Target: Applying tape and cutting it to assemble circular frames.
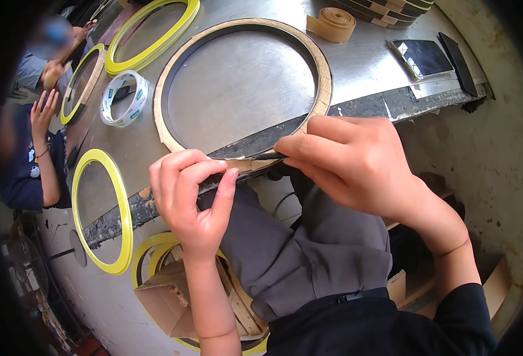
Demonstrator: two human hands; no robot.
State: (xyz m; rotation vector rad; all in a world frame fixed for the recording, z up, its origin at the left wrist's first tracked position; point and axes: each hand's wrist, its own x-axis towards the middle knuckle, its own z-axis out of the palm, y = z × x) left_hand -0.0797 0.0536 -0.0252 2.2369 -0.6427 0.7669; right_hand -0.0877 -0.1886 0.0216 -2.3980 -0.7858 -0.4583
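Observation:
A large round hoop (161, 113), tan wood-patterned on its face and lined with black on the inside, lies on the metal table at its near edge. At the hoop's near side, the thumb and index finger of my left hand (189, 199) are closed on its rim. My right hand (347, 157) pinches a thin black piece (266, 156) along the same stretch of rim, just right of my left fingertips. Whether that piece is part of the hoop's lining or a separate strip I cannot tell. A small whitish spot shows on the rim between the hands.
A roll of tan strip (335, 25), a phone (421, 58) and a narrow black object (458, 64) lie on the table (368, 65). Leftward are a tape roll (137, 107) and yellow-edged rings (126, 219). Below, a cardboard box (165, 296). Other people sit far left.

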